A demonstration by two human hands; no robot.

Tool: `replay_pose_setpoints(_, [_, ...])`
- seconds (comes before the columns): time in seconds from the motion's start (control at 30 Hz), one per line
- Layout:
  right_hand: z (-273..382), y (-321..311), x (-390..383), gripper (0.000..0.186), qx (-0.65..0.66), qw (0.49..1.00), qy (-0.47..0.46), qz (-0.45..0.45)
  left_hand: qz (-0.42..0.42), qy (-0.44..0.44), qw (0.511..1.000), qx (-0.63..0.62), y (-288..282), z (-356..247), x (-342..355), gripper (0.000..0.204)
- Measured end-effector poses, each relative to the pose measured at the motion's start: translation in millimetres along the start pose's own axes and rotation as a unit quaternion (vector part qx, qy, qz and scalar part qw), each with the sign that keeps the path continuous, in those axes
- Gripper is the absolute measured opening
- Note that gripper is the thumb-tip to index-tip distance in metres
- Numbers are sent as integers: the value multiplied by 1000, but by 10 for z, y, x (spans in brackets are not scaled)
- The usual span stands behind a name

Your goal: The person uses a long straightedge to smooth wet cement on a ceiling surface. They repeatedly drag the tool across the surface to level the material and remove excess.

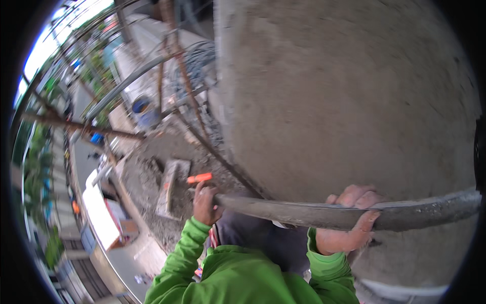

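Both of my hands are wrapped around a long grey straightedge (324, 213) held flat against the rough plastered wall (344, 101): my left hand (205, 202) is closed on its near end, my right hand (349, 220) clenched around its middle. Green sleeves (228, 273) run back to me. Beyond, rusty scaffold poles (81, 125) cross, with a blue bucket (143, 110) and rubble far below.

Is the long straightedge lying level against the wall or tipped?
Roughly level: the straightedge runs across the plastered wall, left hand and right hand gripping it.
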State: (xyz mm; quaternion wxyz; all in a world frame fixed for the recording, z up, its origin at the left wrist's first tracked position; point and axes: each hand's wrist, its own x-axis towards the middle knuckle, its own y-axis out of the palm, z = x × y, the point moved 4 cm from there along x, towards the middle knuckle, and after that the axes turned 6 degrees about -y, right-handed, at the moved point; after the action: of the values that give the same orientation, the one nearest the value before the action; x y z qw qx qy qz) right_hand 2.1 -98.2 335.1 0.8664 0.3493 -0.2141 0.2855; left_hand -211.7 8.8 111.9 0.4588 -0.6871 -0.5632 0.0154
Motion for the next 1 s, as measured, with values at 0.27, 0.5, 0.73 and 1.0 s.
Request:
replay_pose_setpoints(0.27, [492,-1288,-121,22,-97,990,-97,39,67,200,976,-56,323,-590,-69,43])
replay_pose_setpoints(0.5, [574,-2199,-902,38,-286,939,98,-161,256,267,920,-129,808,-1986,-210,61])
replay_pose_setpoints(0.73, [684,-2861,-973,33,-310,878,2,-365,370,299,870,-126,1249,-3170,-413,67])
replay_pose_setpoints(1.0, [1708,-4857,-710,26,-234,839,-53,-488,450,346,758,-321,1380,-3924,-125,62])
